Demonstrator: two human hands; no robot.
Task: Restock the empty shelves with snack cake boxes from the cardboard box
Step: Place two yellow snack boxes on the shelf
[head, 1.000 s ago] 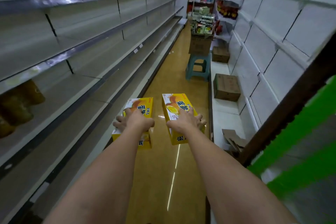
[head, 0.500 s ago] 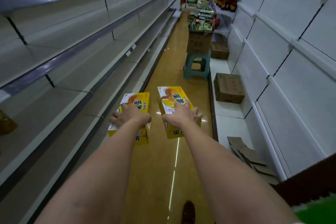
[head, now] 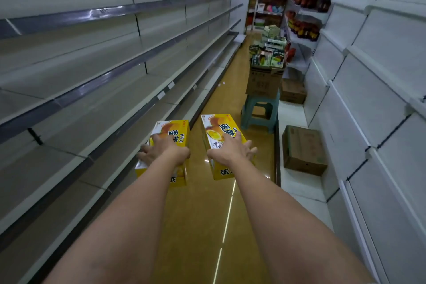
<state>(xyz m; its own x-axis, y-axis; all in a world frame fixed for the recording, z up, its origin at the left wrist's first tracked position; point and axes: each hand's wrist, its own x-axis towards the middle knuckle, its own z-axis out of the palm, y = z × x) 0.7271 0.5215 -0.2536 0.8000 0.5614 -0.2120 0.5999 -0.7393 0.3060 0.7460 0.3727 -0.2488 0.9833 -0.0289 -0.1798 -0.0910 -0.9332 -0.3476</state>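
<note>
I carry two yellow snack cake boxes out in front of me over the aisle floor. My left hand (head: pixel 161 151) grips the left yellow box (head: pixel 175 131) from above. My right hand (head: pixel 232 152) grips the right yellow box (head: pixel 216 131) the same way, fingers wrapped over its far side. Down the aisle an open cardboard box (head: pixel 262 83) stands on a teal plastic stool (head: pixel 259 113), with several green snack boxes (head: pixel 268 53) stacked on top. Bare grey shelves (head: pixel 110 76) run along my left.
White shelving (head: pixel 368 80) lines the right side. Two closed cardboard cartons sit on its base: a near carton (head: pixel 304 150) and a far carton (head: pixel 294 91). The yellow floor (head: pixel 202 226) runs between the shelf rows. Stocked shelves (head: pixel 306 7) stand at the aisle's far end.
I have moved forward along the aisle; the stool and cartons are closer. The green edge and flattened cardboard at right have left view. Both hands keep their boxes.
</note>
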